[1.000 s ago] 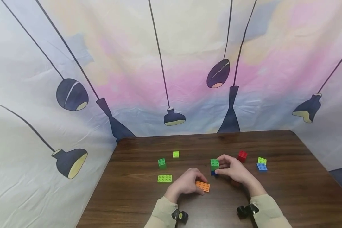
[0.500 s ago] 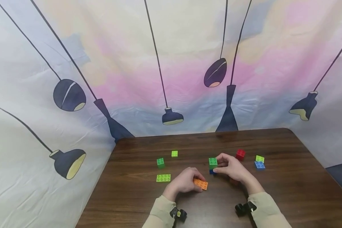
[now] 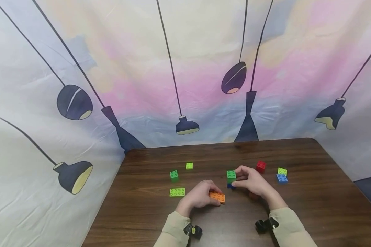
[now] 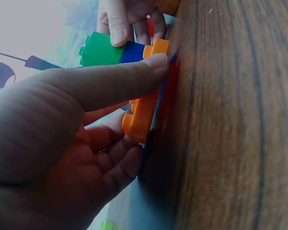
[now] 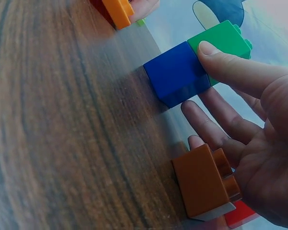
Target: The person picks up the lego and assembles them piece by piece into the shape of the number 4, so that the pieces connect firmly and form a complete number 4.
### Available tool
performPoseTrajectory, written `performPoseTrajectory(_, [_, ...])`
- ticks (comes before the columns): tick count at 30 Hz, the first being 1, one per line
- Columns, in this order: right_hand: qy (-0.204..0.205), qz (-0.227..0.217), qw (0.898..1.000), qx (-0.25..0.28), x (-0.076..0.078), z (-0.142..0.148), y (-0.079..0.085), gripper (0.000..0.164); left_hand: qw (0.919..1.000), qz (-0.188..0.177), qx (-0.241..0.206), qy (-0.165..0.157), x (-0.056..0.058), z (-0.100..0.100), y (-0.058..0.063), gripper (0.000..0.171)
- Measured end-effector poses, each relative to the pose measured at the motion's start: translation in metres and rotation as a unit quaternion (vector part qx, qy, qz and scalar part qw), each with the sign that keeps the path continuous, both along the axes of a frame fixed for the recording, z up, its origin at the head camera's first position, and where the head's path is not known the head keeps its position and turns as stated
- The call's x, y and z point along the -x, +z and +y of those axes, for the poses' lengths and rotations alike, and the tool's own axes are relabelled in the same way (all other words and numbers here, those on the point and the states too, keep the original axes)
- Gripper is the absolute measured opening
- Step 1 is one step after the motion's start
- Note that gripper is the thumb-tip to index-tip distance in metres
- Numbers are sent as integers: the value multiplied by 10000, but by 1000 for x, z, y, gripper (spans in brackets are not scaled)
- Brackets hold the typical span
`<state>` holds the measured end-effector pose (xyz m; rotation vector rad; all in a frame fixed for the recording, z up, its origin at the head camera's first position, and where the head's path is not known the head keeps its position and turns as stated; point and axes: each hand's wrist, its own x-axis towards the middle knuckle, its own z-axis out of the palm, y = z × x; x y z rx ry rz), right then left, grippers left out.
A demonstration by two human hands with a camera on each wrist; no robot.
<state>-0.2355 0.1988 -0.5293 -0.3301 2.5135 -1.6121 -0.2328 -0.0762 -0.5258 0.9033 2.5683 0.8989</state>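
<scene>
My left hand (image 3: 201, 195) grips an orange block (image 3: 217, 197) with two rows of studs, thumb on the near side and fingers on the far side. In the left wrist view that orange block (image 4: 146, 112) is close over the table. My right hand (image 3: 251, 181) pinches a stack made of a green block (image 3: 231, 175) on top of a dark blue block (image 3: 229, 185). Its thumb lies against the green block in the right wrist view, and the blue block (image 5: 175, 74) has its lower end near the tabletop. The two held pieces stand apart, side by side.
A brown block (image 5: 201, 182) stands beneath my right hand. Behind it are a red block (image 3: 261, 166), a lime block (image 3: 282, 171) and a light blue block (image 3: 282, 178). Leftward lie a green block (image 3: 173, 175), a small lime block (image 3: 189, 166) and a long lime block (image 3: 177, 192).
The head view has shifted slightly. Both hands keep their grips and have hardly moved; the orange block has turned a little.
</scene>
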Motion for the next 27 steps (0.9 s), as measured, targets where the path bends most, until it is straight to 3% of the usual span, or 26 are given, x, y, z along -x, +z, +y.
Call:
performPoseTrajectory(16, [0,-44,10000,46,0,0,0,34,9989,45,-398,257,-1,-1,3,25])
performPoseTrajectory(27, [-42,-104,9999,52,0,1,-2,35,9950,261,-787,562,-1,2,4,27])
